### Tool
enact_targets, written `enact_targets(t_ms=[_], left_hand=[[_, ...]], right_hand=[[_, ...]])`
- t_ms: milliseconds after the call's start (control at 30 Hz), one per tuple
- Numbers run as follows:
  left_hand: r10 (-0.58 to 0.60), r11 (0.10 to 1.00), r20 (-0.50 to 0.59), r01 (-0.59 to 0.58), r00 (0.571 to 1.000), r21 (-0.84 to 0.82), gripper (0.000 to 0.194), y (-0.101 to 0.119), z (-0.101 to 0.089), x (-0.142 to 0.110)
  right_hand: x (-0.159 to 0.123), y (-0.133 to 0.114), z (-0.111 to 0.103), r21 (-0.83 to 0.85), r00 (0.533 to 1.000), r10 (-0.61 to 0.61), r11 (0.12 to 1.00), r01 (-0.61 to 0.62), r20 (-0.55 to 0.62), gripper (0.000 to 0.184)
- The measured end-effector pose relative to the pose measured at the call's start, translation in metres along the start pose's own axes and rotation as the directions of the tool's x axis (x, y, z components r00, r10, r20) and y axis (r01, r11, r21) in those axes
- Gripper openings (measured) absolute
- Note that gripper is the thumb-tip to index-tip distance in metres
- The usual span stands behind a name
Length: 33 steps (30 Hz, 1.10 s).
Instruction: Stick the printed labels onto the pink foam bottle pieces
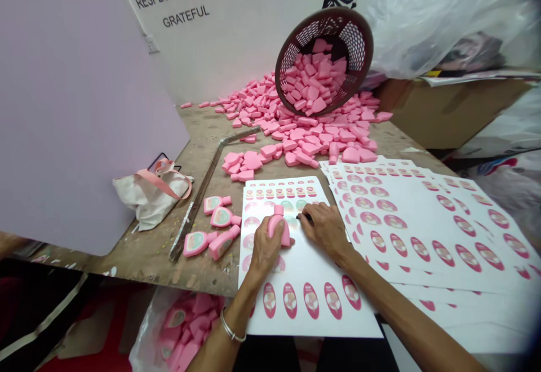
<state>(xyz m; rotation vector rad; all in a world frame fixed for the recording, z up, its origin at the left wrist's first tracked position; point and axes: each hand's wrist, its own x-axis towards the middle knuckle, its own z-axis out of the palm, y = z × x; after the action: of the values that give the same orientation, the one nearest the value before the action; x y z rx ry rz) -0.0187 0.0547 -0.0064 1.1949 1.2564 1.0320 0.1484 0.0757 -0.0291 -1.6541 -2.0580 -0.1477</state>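
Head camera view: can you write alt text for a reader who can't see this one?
A person's left hand holds a pink bottle-shaped piece on a sheet of oval stickers, with the right hand resting on the sheet beside it. Behind them, a tipped brown basket spills loose pink pieces across a worn wooden workbench.

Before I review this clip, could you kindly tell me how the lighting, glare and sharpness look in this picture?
In the head view, light is soft and even; glare sits on the plastic sheeting; the right corners darken; wide-angle stretching warps the sticker sheets; the left hand, its pink piece and the right hand look sharp.
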Motion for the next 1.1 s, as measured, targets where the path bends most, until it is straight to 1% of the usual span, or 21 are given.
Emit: enact_targets(t_ms=[167,267,333,400,467,500,533,567,600,667,700,733,800,867,900,1000,1100], left_hand=[[-0.012,1.000,0.027,0.011,1.000,0.018,0.039,0.004,-0.002,0.000],[-0.013,1.000,0.026,0.013,1.000,0.015,0.038,0.004,-0.002,0.000],[-0.013,1.000,0.021,0.013,1.000,0.016,0.036,0.004,-0.002,0.000],[-0.012,1.000,0.027,0.012,1.000,0.006,0.037,0.002,-0.002,0.000],[-0.005,1.000,0.020,0.005,1.000,-0.004,0.038,0.001,-0.003,0.000],[-0.005,1.000,0.011,0.005,1.000,-0.017,0.038,0.000,-0.003,0.000],[-0.008,0.999,0.004,0.008,1.000,-0.044,0.039,-0.001,-0.003,0.001],[-0.015,0.997,-0.003,0.015,1.000,-0.082,0.041,-0.001,-0.004,0.001],[-0.027,0.991,-0.005,0.026,1.000,-0.127,0.043,-0.002,-0.004,0.001],[-0.055,0.971,0.006,0.055,0.998,-0.233,0.047,-0.004,-0.004,0.000],[-0.069,0.956,0.010,0.069,0.998,-0.286,0.050,-0.005,-0.004,-0.002],[-0.086,0.938,0.011,0.085,0.996,-0.337,0.053,-0.006,-0.004,-0.003],[-0.129,0.889,0.024,0.126,0.991,-0.441,0.060,-0.006,-0.002,-0.007],[-0.157,0.843,0.055,0.163,0.986,-0.512,0.064,-0.003,-0.001,-0.012],[-0.158,0.828,0.074,0.173,0.985,-0.533,0.064,0.000,0.000,-0.014],[-0.132,0.809,0.104,0.168,0.986,-0.564,0.061,0.010,0.000,-0.018],[-0.121,0.803,0.110,0.162,0.987,-0.574,0.058,0.016,-0.001,-0.020]], right_hand=[[0.002,0.007,0.004,0.089,0.997,0.060,0.994,-0.065,0.053,0.015],[0.002,0.008,0.006,0.111,0.995,0.075,0.991,-0.081,0.062,0.018],[0.002,0.006,0.008,0.106,0.996,0.078,0.991,-0.081,0.036,0.020],[0.002,0.004,0.008,0.102,0.998,0.062,0.993,-0.060,-0.018,0.021],[0.001,0.001,0.006,0.143,0.996,0.044,0.989,-0.032,-0.080,0.023],[0.001,0.000,0.003,0.190,0.994,0.047,0.981,-0.027,-0.101,0.024],[0.001,-0.001,-0.001,0.259,0.992,0.070,0.965,-0.040,-0.109,0.026],[0.001,-0.002,-0.006,0.348,0.987,0.120,0.934,-0.077,-0.103,0.027],[0.001,-0.002,-0.011,0.445,0.979,0.188,0.886,-0.134,-0.080,0.029],[0.001,-0.004,-0.025,0.608,0.946,0.324,0.751,-0.259,0.002,0.032],[0.001,-0.006,-0.032,0.656,0.928,0.368,0.689,-0.308,0.048,0.032],[0.001,-0.009,-0.037,0.680,0.918,0.387,0.649,-0.341,0.090,0.032],[0.000,-0.016,-0.045,0.688,0.916,0.369,0.623,-0.371,0.160,0.036],[-0.003,-0.025,-0.049,0.699,0.921,0.325,0.608,-0.377,0.214,0.040],[-0.005,-0.029,-0.049,0.711,0.924,0.305,0.596,-0.373,0.229,0.040],[-0.008,-0.039,-0.048,0.751,0.934,0.266,0.560,-0.350,0.237,0.031],[-0.008,-0.044,-0.048,0.761,0.934,0.258,0.545,-0.352,0.248,0.027]])
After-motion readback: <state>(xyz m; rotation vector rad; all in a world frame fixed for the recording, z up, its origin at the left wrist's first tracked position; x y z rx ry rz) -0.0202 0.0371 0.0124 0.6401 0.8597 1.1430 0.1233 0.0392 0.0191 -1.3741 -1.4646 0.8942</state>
